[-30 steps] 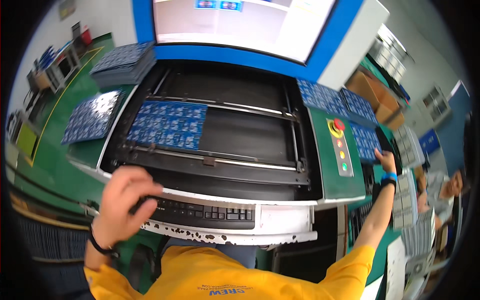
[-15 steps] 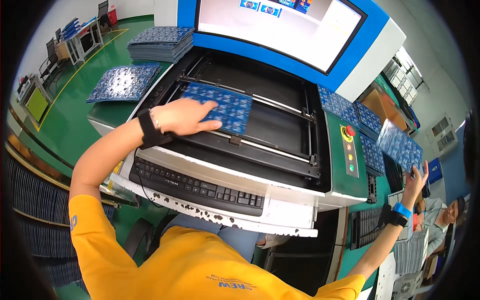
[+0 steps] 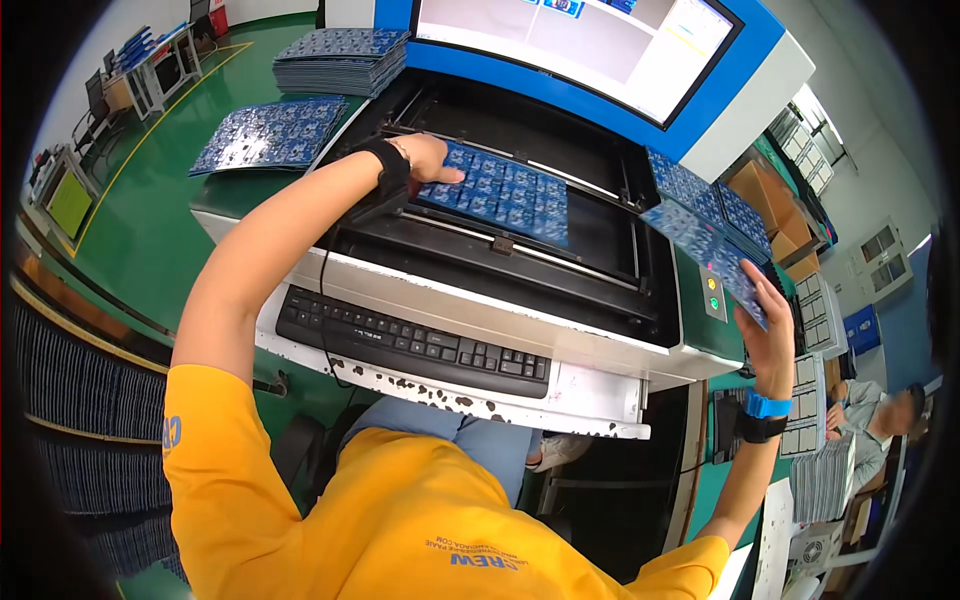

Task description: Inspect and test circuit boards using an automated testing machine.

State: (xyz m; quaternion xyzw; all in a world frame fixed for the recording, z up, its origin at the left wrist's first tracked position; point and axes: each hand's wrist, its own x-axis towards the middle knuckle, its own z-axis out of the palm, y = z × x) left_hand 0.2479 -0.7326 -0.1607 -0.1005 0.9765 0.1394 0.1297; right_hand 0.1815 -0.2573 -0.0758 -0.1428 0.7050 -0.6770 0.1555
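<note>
- two boards, likely mid-swap: left grip (image 3: 428, 158) touches the rear board (image 3: 510, 198) in the machine (image 3: 480, 308); whether pinching, cannot tell
- right grip (image 3: 770, 325) holds the tilted board (image 3: 703, 252) by its near end
- next move seems to call for freeing the machine
- left of left grip: piled boards (image 3: 340, 78); left of right grip, the tilted board partly hides the buttons (image 3: 713, 302)

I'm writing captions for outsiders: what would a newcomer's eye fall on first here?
Probably the yellow shirt at the lower edge, then the blue-framed screen at the top. Between them, the left hand touches a blue circuit panel in the black machine bed; the right hand holds a tilted panel farther right.
</note>
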